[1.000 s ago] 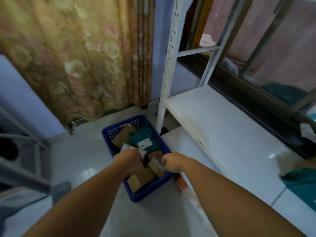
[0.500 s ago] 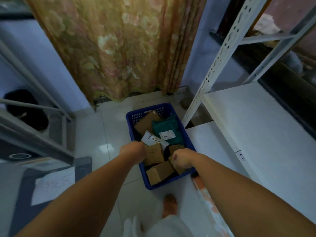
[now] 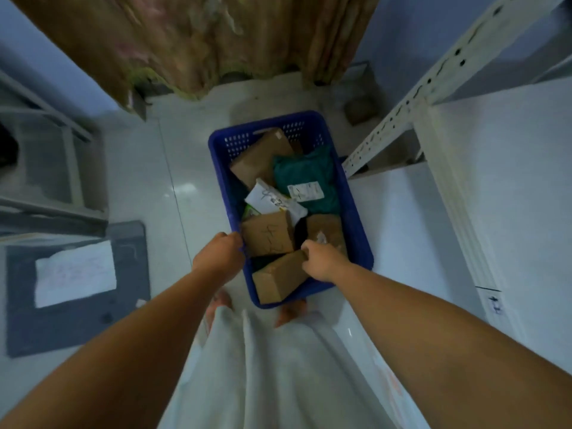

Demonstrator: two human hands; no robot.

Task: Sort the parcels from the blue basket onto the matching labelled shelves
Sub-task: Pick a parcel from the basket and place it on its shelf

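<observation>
The blue basket stands on the floor in front of me and holds several parcels. Among them are a teal bag with a white label, a white packet and brown cardboard boxes. My left hand is at the basket's left rim, fingers curled on the left edge of a box with handwriting. My right hand reaches inside, fingers curled on the top edge of the front box. A smaller brown box lies just beyond that hand.
White labelled shelves with a perforated post rise close on the right; a handwritten tag sits on one shelf edge. On the left floor, a grey mat carries a white paper. A patterned curtain hangs behind the basket.
The view has tilted down and closer over the basket. Both hands stayed in the basket; the left one slid from the white packet to the handwritten box at the left rim.
</observation>
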